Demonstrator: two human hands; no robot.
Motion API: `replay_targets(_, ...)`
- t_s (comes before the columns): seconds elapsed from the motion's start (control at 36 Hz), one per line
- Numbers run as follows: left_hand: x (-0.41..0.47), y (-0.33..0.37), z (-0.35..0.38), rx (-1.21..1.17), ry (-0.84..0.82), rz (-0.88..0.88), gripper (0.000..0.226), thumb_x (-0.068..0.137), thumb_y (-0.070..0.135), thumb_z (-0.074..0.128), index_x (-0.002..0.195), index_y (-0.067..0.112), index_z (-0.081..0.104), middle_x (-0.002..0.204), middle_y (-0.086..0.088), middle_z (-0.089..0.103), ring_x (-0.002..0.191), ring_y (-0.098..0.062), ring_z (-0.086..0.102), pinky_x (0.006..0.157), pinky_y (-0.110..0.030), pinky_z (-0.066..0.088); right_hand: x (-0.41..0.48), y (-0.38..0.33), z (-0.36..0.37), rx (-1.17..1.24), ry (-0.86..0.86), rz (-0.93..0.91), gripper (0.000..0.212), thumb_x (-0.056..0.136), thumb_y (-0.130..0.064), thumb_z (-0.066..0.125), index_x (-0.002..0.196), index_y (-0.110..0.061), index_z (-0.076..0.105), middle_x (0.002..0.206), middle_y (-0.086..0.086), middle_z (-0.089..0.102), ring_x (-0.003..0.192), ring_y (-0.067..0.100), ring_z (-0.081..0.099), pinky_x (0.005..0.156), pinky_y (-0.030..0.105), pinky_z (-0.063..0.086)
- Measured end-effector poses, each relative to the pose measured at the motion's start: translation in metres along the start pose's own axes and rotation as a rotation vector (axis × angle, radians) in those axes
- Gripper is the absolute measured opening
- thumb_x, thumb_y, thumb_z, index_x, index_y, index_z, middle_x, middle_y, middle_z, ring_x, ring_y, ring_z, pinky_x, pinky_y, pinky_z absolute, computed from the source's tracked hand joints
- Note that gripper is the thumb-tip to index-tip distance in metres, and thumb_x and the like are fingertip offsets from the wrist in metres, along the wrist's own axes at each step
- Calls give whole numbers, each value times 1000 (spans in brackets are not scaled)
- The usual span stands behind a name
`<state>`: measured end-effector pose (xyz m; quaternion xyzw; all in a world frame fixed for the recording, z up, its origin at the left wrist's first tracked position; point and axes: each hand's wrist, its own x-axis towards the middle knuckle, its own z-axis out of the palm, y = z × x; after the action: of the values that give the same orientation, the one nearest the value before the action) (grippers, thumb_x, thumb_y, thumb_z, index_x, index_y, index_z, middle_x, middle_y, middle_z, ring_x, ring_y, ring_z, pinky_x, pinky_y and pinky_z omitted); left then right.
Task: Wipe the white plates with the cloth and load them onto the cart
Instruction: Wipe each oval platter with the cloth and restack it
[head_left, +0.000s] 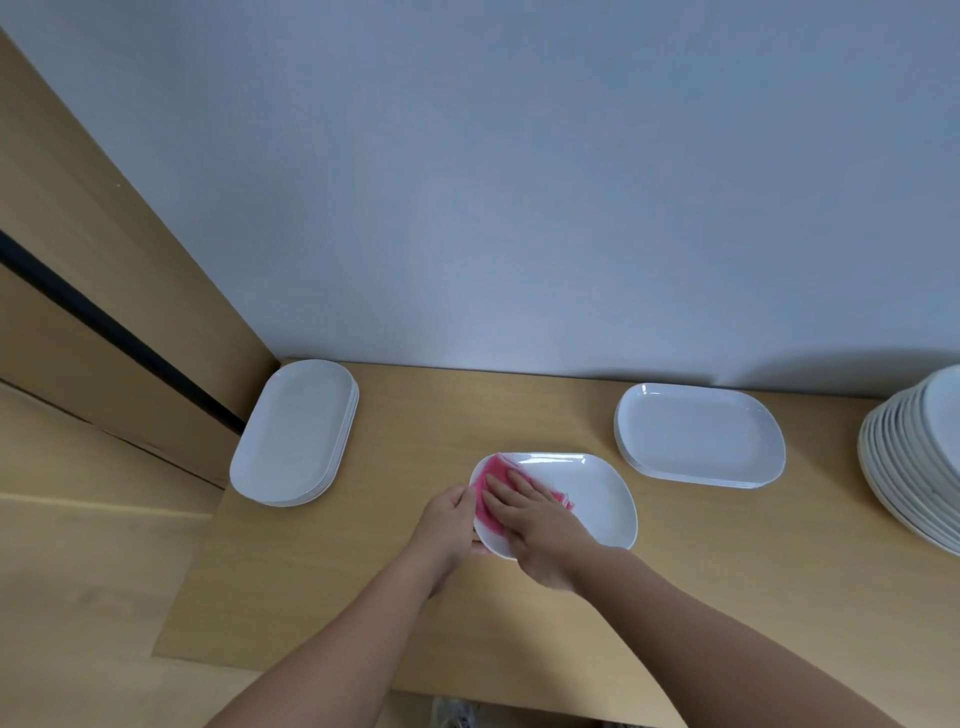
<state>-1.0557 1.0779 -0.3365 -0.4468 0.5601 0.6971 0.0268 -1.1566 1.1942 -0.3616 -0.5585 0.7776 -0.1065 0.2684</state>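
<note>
A white oblong plate (592, 499) lies on the wooden counter (415, 571) in front of me. A pink cloth (488, 512) is spread over its left part. My right hand (524, 519) lies flat on the cloth with straight fingers and presses it onto the plate. My left hand (452, 525) grips the plate's left rim, fingers curled round the edge. No cart is in view.
A stack of white oblong plates (296, 431) stands at the counter's back left by a wooden side panel. Another low stack (698, 436) sits at the back right. A taller stack of plates (914, 457) is at the right edge. A grey wall rises behind.
</note>
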Motion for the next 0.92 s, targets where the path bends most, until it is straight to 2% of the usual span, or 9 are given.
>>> replay_targets(0.14,3,-2,1,47,61,5,35,105,21,38,101,1,66,94,-17,72,82,-25,70,70,-38,61,-11,7,-1,56,10,-140,57,100,-10,36,153,-23,20,159,-13,4,138,1,-25,108,13,-21)
replay_targets(0.19,6,-4,2,73,80,10,34,103,17,41,99,-7,63,84,-18,68,73,-24,66,66,-38,60,-15,9,-1,79,-17,-159,57,99,-9,37,153,-23,23,158,-15,7,137,-1,-24,105,9,-21)
replay_targets(0.28,11,-7,2,122,108,27,30,100,12,44,90,-9,63,73,-16,62,67,-24,59,66,-46,57,-21,13,-1,88,-87,-153,60,97,-4,39,151,-28,27,159,-16,13,146,7,-10,117,23,-10)
replay_targets(0.33,14,-8,2,162,125,46,28,96,6,43,81,-6,63,68,-13,57,65,-23,52,59,-42,49,-25,15,-4,61,-142,-161,68,91,3,39,150,-29,30,159,-16,16,148,10,-4,120,31,-3)
replay_targets(0.39,17,-10,3,197,140,53,26,91,1,40,75,-2,61,67,-11,52,66,-21,45,61,-35,39,-29,18,-5,33,-179,-176,75,85,9,39,150,-28,32,159,-15,18,149,11,-2,120,33,-3)
replay_targets(0.5,19,-10,4,274,122,55,21,87,-2,37,72,1,52,69,-8,44,67,-20,39,63,-33,33,-38,29,-4,9,-212,-163,80,82,15,39,149,-29,32,158,-18,18,148,7,-3,120,33,-3)
replay_targets(0.67,19,-12,3,293,119,60,25,88,-3,35,76,3,57,70,-6,50,65,-21,44,61,-30,40,-57,54,-3,-43,-239,-98,88,79,17,38,150,-35,28,157,-23,14,146,2,-5,117,28,-8)
replay_targets(0.86,17,-6,4,370,134,86,22,88,0,36,74,4,53,69,-3,48,64,-21,42,61,-29,38,-77,77,-23,-238,-269,-40,87,78,13,40,149,-36,29,159,-20,12,149,11,1,118,38,2)
replay_targets(0.92,15,-3,4,408,128,103,22,88,0,36,82,-1,57,72,-4,53,66,-21,46,61,-30,41,-82,82,-28,-298,-266,-6,84,80,11,40,148,-38,31,159,-20,12,149,13,2,116,44,4)
